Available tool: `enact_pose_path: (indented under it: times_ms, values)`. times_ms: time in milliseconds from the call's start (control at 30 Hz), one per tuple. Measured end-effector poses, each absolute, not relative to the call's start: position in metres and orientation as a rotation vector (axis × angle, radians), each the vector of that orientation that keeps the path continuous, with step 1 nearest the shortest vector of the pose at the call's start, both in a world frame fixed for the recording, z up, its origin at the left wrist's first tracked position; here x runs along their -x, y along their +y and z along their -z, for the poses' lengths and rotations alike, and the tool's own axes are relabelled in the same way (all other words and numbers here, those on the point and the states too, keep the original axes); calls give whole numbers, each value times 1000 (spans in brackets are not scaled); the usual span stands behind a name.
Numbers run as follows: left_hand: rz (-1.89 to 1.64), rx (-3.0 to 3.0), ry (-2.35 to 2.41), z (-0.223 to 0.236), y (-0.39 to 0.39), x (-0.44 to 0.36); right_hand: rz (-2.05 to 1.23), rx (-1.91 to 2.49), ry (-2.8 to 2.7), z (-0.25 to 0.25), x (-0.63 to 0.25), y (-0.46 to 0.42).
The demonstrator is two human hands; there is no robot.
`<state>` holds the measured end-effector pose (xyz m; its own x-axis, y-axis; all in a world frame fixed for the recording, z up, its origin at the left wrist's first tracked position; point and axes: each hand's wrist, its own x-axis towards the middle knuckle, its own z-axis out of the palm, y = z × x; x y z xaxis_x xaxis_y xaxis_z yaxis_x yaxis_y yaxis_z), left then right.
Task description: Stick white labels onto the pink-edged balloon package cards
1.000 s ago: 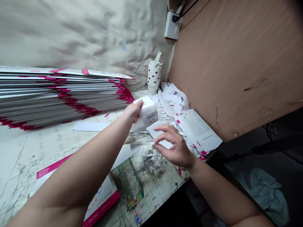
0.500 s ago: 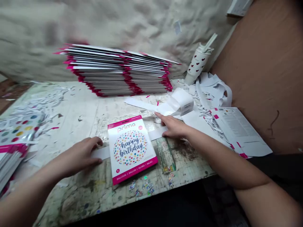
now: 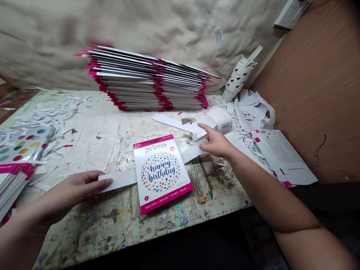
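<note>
My left hand (image 3: 77,187) has shifted outward from the Prima balloon box (image 3: 161,174), lying to its right — thumb and fingers pinching a white paper strip (image 3: 122,180). My right hand (image 3: 215,142) touches white paper (image 3: 192,152) beyond — grip, I cannot tell.

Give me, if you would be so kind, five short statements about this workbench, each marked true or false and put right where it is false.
1. The left hand holds a white strip. True.
2. The pack lies with its "happy birthday" side down. False: that side faces up.
3. The cup has hearts on it. True.
4. The right hand rests on the pack. False: it is apart from the pack, to its right.
5. The tall stack is to the right of the cup. False: it is to the left of the cup.
</note>
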<state>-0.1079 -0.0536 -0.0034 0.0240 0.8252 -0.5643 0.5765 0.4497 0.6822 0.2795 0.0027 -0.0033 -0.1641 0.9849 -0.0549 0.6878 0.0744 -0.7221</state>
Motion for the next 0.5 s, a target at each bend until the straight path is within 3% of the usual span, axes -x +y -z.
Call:
enact_pose_path:
  times_ms: [267,500]
  values:
    - [-501,-1007,1393,-1,-34,29,-487,1469,-2270,22,-164,-45]
    - [-504,-1101,1421,13,-31,7,-677,1108,-2495,39,-171,-63]
